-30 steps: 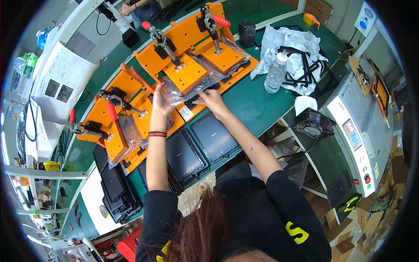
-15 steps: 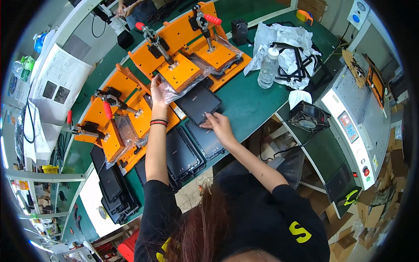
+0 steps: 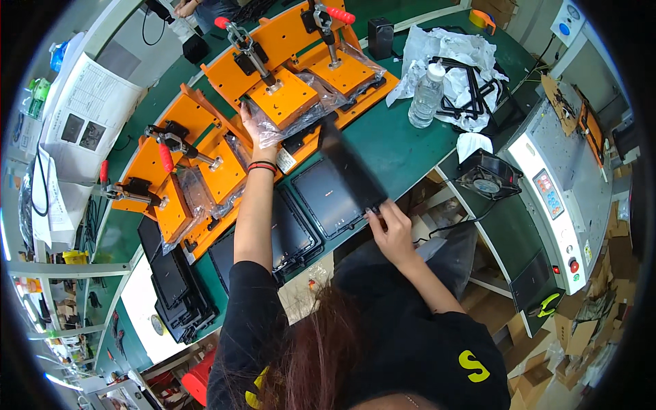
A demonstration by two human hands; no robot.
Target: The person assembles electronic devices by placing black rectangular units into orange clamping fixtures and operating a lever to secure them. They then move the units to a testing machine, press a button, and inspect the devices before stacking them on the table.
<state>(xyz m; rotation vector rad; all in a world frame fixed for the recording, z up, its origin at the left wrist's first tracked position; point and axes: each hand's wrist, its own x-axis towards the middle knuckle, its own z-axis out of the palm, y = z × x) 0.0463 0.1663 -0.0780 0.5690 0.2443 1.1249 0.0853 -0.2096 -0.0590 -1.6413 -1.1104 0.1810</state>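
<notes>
My right hand (image 3: 393, 232) pinches the near corner of a flat black panel (image 3: 355, 171), which is tilted and smeared by motion. Below and left of it, a black tray-like housing (image 3: 328, 201) lies on the green bench. My left hand (image 3: 254, 126) reaches up to the left edge of an orange press block (image 3: 282, 98). Its visible fingers are stretched out, and clear plastic film (image 3: 301, 126) hides part of the hand. A toggle clamp (image 3: 249, 58) with a red tip is fixed above that block. Another black housing (image 3: 290, 236) lies beside my left forearm.
A second orange fixture (image 3: 198, 147) with clamps stands at the left, with stacked black housings (image 3: 178, 290) near it. A clear bottle (image 3: 426, 96), white wrapping with black frames (image 3: 468, 89), a small fan (image 3: 486, 179) and a grey machine (image 3: 547, 198) are on the right.
My right hand has drawn the black panel away from the orange fixture, toward me and to the right. My left hand stays by the press block.
</notes>
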